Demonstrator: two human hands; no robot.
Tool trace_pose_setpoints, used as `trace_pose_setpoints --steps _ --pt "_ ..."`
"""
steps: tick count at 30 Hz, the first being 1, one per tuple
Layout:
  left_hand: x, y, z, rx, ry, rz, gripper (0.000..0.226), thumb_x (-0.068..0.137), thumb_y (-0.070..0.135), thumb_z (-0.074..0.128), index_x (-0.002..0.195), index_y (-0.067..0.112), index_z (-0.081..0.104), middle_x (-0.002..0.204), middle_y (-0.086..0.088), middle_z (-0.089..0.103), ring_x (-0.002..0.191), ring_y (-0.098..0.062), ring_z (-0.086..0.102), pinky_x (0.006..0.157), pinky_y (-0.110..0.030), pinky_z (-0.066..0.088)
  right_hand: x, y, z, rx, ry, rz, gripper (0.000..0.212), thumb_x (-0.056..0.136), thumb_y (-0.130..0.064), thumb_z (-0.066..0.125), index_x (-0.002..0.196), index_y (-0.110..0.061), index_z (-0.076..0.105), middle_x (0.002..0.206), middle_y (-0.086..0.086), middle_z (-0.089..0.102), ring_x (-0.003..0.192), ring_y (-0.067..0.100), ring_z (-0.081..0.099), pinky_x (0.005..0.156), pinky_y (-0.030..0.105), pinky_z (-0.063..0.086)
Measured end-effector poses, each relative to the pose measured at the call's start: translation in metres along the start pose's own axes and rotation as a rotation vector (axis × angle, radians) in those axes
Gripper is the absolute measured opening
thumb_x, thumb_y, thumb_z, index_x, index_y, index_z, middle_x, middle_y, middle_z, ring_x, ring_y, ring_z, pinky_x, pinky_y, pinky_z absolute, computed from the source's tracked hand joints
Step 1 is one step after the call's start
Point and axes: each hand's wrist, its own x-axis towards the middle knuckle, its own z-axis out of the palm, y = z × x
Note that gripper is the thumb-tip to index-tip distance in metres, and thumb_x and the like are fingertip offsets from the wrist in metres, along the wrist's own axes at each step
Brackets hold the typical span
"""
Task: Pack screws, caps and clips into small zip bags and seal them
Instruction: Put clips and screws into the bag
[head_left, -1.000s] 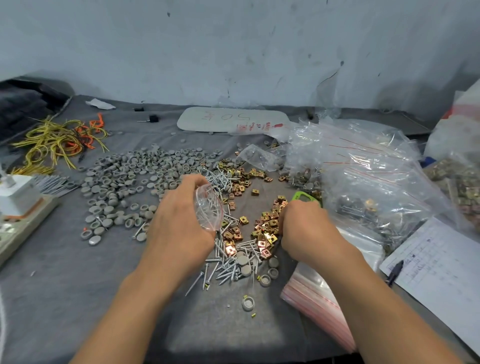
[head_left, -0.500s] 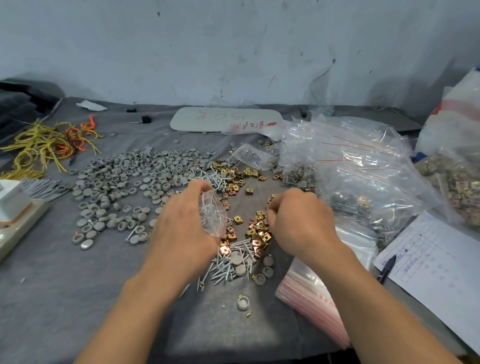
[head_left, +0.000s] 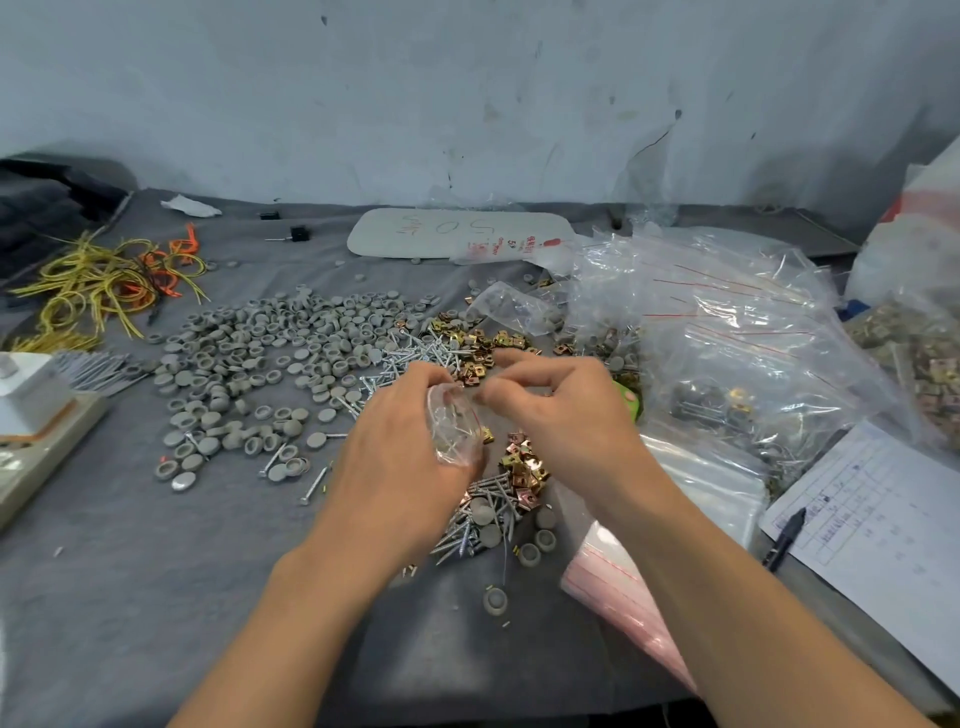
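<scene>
My left hand (head_left: 400, 457) grips a small clear zip bag (head_left: 454, 428) above the middle of the table, its mouth turned toward the right. My right hand (head_left: 561, 415) is raised level with the bag's mouth, thumb and fingers pinched together at its edge; what they pinch is too small to tell. Below the hands lie gold clips (head_left: 522, 470), silver screws (head_left: 467, 525) and a few grey caps. A wide spread of grey caps (head_left: 260, 364) covers the table to the left.
A heap of filled clear bags (head_left: 727, 338) rises at the right. A stack of empty zip bags (head_left: 618, 587) lies at the front right beside a paper sheet (head_left: 893, 525) with a pen (head_left: 784, 535). Yellow and orange wires (head_left: 104, 280) lie far left.
My right hand has lifted from the clip pile on the table and moved left to the bag's mouth. My left hand with the bag has stayed almost in place.
</scene>
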Motion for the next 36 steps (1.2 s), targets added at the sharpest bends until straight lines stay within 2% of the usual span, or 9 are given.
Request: trace_pose_setpoints --steps 2,3,5,8,15,19,25,32,36 --pt "0.000 -0.003 -0.004 0.000 0.017 -0.017 0.054 0.078 0.042 0.083 0.111 0.042 0.041 0.109 0.016 0.058 0.099 -0.012 0.054 0.078 -0.029 0.034 0.001 0.004 -0.017 -0.271 0.054 -0.013 0.023 0.089 -0.031 0.074 0.068 -0.039 0.077 0.070 -0.024 0.072 0.067 -0.004 0.065 0.064 0.021 0.052" --pt "0.000 -0.005 -0.005 -0.002 0.026 -0.024 0.053 0.078 0.044 0.083 0.109 0.044 0.040 0.109 0.016 0.058 0.099 -0.012 0.055 0.079 -0.029 0.035 0.001 0.007 -0.023 -0.420 0.013 0.010 0.022 0.091 -0.032 0.073 0.070 -0.036 0.076 0.065 -0.020 0.071 0.064 -0.001 0.065 0.065 0.024 0.054" --pt "0.000 -0.008 -0.008 0.011 0.042 -0.038 0.052 0.079 0.047 0.082 0.105 0.047 0.038 0.107 0.016 0.059 0.096 -0.012 0.056 0.078 -0.030 0.036 -0.001 0.011 -0.029 -0.673 -0.140 0.077 0.015 0.091 -0.036 0.072 0.079 -0.031 0.079 0.072 -0.013 0.074 0.075 0.009 0.069 0.078 0.035 0.060" --pt "-0.001 -0.012 -0.010 0.049 0.056 -0.048 0.050 0.079 0.051 0.080 0.105 0.047 0.038 0.104 0.017 0.058 0.094 -0.011 0.057 0.077 -0.029 0.037 -0.010 0.015 -0.026 -0.874 -0.297 0.135 0.024 0.086 -0.047 0.074 0.075 -0.026 0.075 0.071 -0.007 0.071 0.073 0.018 0.067 0.069 0.034 0.058" --pt "-0.003 -0.009 -0.007 0.081 0.060 -0.023 0.042 0.085 0.057 0.071 0.102 0.045 0.035 0.097 0.014 0.055 0.087 -0.011 0.053 0.067 -0.029 0.035 -0.021 0.015 -0.015 -1.067 -0.266 0.135 0.046 0.082 -0.067 0.066 0.078 -0.022 0.057 0.075 -0.002 0.055 0.073 0.028 0.055 0.066 0.033 0.040" --pt "-0.001 -0.009 -0.005 0.095 0.063 -0.021 0.041 0.085 0.058 0.070 0.103 0.043 0.036 0.096 0.015 0.053 0.085 -0.010 0.051 0.062 -0.025 0.030 -0.025 0.011 -0.019 -1.082 -0.326 0.137 0.054 0.083 -0.068 0.066 0.068 -0.022 0.041 0.066 -0.006 0.042 0.062 0.021 0.044 0.063 0.033 0.035" --pt "-0.001 -0.010 -0.002 0.100 0.074 -0.013 0.042 0.083 0.057 0.073 0.102 0.043 0.039 0.096 0.015 0.054 0.088 -0.013 0.053 0.070 -0.032 0.036 -0.026 0.004 -0.021 -1.064 -0.411 0.109 0.016 0.082 -0.035 0.072 0.091 -0.023 0.069 0.082 -0.002 0.064 0.077 0.026 0.062 0.062 0.029 0.042" --pt "-0.002 -0.012 -0.001 0.132 0.052 -0.010 0.051 0.077 0.057 0.079 0.102 0.045 0.036 0.095 0.017 0.053 0.087 -0.010 0.051 0.069 -0.030 0.034 -0.014 0.001 -0.028 -0.813 -0.147 0.062 0.007 0.088 -0.033 0.069 0.088 -0.028 0.074 0.083 -0.008 0.073 0.083 0.019 0.069 0.078 0.037 0.060" --pt "-0.003 -0.012 0.000 0.167 0.039 0.007 0.053 0.077 0.048 0.081 0.103 0.044 0.035 0.091 0.018 0.049 0.085 -0.011 0.048 0.067 -0.028 0.032 -0.010 0.001 -0.021 -0.483 -0.065 0.000 0.011 0.086 -0.020 0.073 0.084 -0.029 0.079 0.072 -0.016 0.073 0.069 -0.002 0.068 0.068 0.018 0.058"
